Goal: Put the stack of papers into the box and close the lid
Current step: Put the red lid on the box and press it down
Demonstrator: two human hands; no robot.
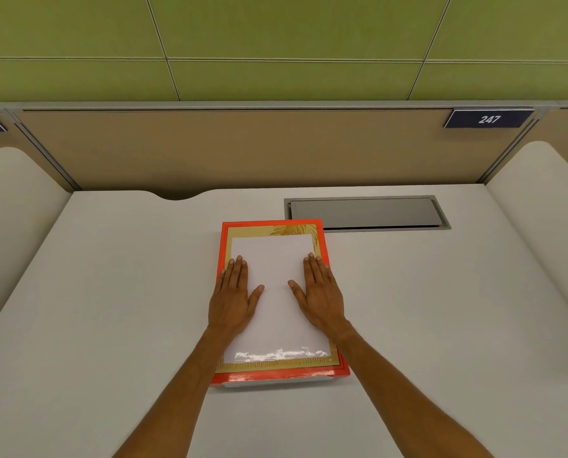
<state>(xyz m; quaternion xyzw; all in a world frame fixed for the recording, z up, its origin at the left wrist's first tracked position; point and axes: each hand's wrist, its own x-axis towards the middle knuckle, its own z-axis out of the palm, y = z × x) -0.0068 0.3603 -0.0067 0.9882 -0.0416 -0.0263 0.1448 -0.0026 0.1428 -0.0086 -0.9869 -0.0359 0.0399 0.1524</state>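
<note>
A flat orange box lies in the middle of the white desk, its top face showing. That top has a gold border around a glossy white rectangle. I cannot tell whether the rectangle is a lid panel or a sheet of paper. No separate stack of papers is visible. My left hand rests palm down on the left side of the white area, fingers pointing away from me. My right hand rests flat on the right side in the same way. Neither hand grips anything.
A grey cable hatch is set into the desk just behind and right of the box. A tan partition with a plate reading 247 closes the back. Cream side dividers flank the desk.
</note>
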